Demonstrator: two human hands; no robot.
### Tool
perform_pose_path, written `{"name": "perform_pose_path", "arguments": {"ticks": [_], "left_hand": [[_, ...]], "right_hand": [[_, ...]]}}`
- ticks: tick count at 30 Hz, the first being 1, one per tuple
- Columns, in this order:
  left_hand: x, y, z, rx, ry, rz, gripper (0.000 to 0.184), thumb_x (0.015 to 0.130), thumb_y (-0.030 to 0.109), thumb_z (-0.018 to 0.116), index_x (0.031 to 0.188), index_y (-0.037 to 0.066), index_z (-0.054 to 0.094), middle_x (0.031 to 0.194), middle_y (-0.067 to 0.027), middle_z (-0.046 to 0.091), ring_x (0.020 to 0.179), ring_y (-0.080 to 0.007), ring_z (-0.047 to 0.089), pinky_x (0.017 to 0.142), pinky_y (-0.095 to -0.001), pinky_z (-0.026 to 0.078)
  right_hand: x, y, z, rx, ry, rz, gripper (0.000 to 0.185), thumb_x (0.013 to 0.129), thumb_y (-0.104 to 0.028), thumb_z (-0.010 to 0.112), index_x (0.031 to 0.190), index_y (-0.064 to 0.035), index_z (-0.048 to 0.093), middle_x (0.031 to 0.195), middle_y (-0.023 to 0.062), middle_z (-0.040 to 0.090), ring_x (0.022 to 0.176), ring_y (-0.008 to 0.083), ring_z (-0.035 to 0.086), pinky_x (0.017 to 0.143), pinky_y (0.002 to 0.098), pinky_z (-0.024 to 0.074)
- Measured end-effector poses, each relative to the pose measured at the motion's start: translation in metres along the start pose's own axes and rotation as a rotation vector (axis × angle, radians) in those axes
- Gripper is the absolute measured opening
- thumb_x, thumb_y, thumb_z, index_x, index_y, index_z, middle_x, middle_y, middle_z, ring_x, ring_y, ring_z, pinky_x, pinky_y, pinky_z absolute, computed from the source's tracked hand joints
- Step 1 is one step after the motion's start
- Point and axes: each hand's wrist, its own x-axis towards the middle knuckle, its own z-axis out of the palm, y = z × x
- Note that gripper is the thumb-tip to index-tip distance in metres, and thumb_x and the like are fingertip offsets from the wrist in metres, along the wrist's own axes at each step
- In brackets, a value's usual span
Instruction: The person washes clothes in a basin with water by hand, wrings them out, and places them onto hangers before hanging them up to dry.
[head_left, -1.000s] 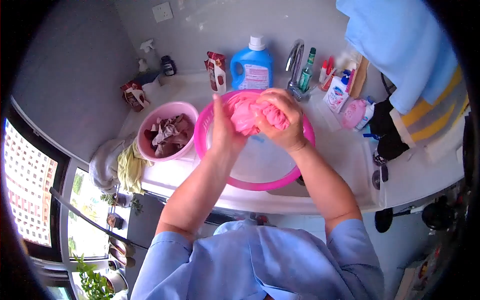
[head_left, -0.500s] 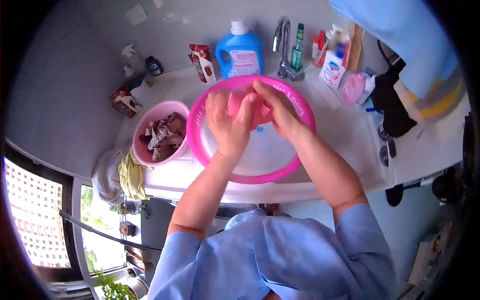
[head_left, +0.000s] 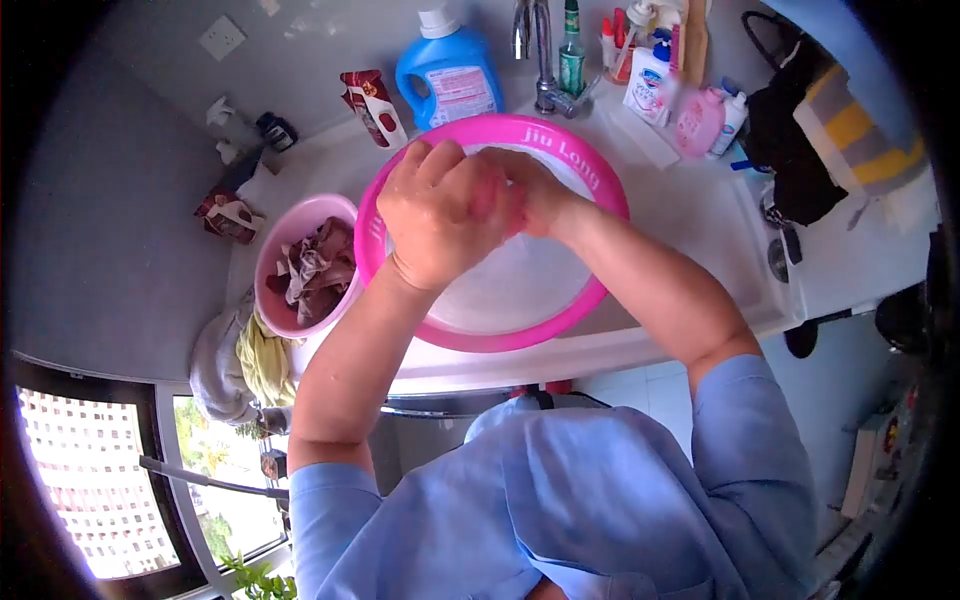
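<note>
Inspected the white sink counter [head_left: 700, 230] first. Found standing mid-counter a wide, bright pink basin [head_left: 480, 338], lettered "jiu Long" on the rim, pale inside; cannot tell how full. Found just left of it a light pink tub [head_left: 266, 285], loaded with crumpled mauve-brown cloth [head_left: 318, 268]. Noted on the far side a blue jug [head_left: 452, 85], white-capped; cannot see the fill. Observed over the basin the left hand [head_left: 440, 215], fingers curled tight around a pink cloth [head_left: 514, 207], and the right hand [head_left: 535, 182] against the same cloth from the right; cannot tell the set of its fingers, largely hidden and blurred. Recorded also, far side: a red-and-white pouch [head_left: 374, 110] left of the jug, a white pump bottle [head_left: 648, 95] farther right, and a slim green bottle [head_left: 571, 62] between jug and pump bottle.
</note>
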Motion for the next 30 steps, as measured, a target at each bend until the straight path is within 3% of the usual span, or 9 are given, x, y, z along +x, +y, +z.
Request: {"name": "perform_pose_path", "arguments": {"ticks": [7,12,14,18,20,22,24,26,30], "left_hand": [[-0.014,-0.010,-0.009,-0.035,0.017,0.039,0.020,0.056,0.008,0.070,0.073,0.008,0.061,0.071,-0.0079,0.053,0.065,-0.0270,0.053,0.055,-0.0354,0.044],[-0.009,0.004,-0.024,-0.025,0.059,0.057,0.027,0.058,0.011,0.072,0.083,0.011,0.063,0.089,-0.0047,0.062,0.086,-0.0264,0.060,0.072,-0.0364,0.048],[-0.011,0.009,-0.024,-0.078,0.042,0.037,0.022,0.057,0.013,0.072,0.076,0.014,0.061,0.084,-0.0020,0.061,0.085,-0.0233,0.060,0.067,-0.0342,0.049],[-0.011,0.018,-0.030,-0.013,0.054,0.126,0.018,0.060,0.018,0.071,0.073,0.015,0.059,0.080,-0.0004,0.056,0.074,-0.0201,0.056,0.060,-0.0328,0.046],[-0.014,0.015,-0.030,-0.005,0.085,0.153,0.020,0.060,0.019,0.071,0.074,0.014,0.059,0.081,-0.0005,0.056,0.075,-0.0203,0.056,0.060,-0.0330,0.046],[-0.019,0.009,-0.025,-0.009,0.108,0.204,0.019,0.060,0.020,0.071,0.075,0.015,0.060,0.081,0.0002,0.057,0.075,-0.0194,0.055,0.059,-0.0323,0.046],[-0.030,0.009,-0.017,-0.032,0.109,0.258,0.018,0.059,0.022,0.071,0.075,0.018,0.063,0.081,0.0020,0.057,0.074,-0.0176,0.055,0.057,-0.0306,0.045],[-0.033,0.014,-0.018,0.004,0.076,0.313,0.018,0.059,0.022,0.071,0.075,0.018,0.062,0.082,0.0028,0.057,0.076,-0.0168,0.055,0.059,-0.0303,0.044],[-0.042,0.019,-0.014,0.049,-0.004,0.367,0.019,0.061,0.023,0.069,0.076,0.019,0.060,0.081,0.0040,0.055,0.079,-0.0152,0.055,0.063,-0.0298,0.043]], "right_hand": [[-0.008,-0.014,0.017,0.047,-0.108,0.086,0.037,0.090,-0.040,0.047,0.107,-0.0079,0.056,0.102,0.0049,0.059,0.092,0.0143,0.057,0.080,0.0328,0.0491],[-0.013,-0.024,0.017,0.198,-0.275,0.205,0.069,0.088,-0.062,0.033,0.122,-0.0048,0.050,0.112,0.0052,0.058,0.102,0.0152,0.056,0.085,0.0315,0.0458],[-0.012,-0.023,0.018,0.188,-0.305,0.246,0.074,0.087,-0.064,0.033,0.128,-0.0033,0.045,0.115,0.0060,0.057,0.103,0.0158,0.056,0.085,0.0311,0.0461],[-0.001,-0.010,-0.015,0.372,-0.372,0.466,0.057,0.088,-0.057,0.039,0.104,-0.0063,0.059,0.092,0.0044,0.062,0.081,0.0164,0.061,0.068,0.0315,0.0502],[-0.019,-0.020,0.010,0.241,-0.149,0.402,0.042,0.088,-0.054,0.043,0.087,-0.0139,0.057,0.076,-0.0015,0.057,0.063,0.0118,0.057,0.050,0.0271,0.0456],[-0.020,-0.013,-0.003,0.393,-0.276,0.471,0.037,0.087,-0.052,0.047,0.081,-0.0168,0.057,0.071,-0.0033,0.055,0.057,0.0098,0.054,0.044,0.0229,0.0407],[-0.031,-0.011,0.005,0.333,-0.100,0.461,0.035,0.087,-0.050,0.048,0.083,-0.0153,0.055,0.071,-0.0034,0.053,0.055,0.0097,0.052,0.044,0.0228,0.0406],[-0.017,-0.001,-0.014,0.640,-0.380,0.605,0.032,0.091,-0.043,0.044,0.091,-0.0122,0.053,0.073,-0.0016,0.053,0.059,0.0120,0.054,0.049,0.0290,0.0447],[-0.009,-0.014,-0.016,0.151,-0.342,0.612,0.034,0.093,-0.034,0.038,0.109,-0.0069,0.053,0.088,0.0055,0.058,0.075,0.0171,0.058,0.063,0.0325,0.0485]]}}
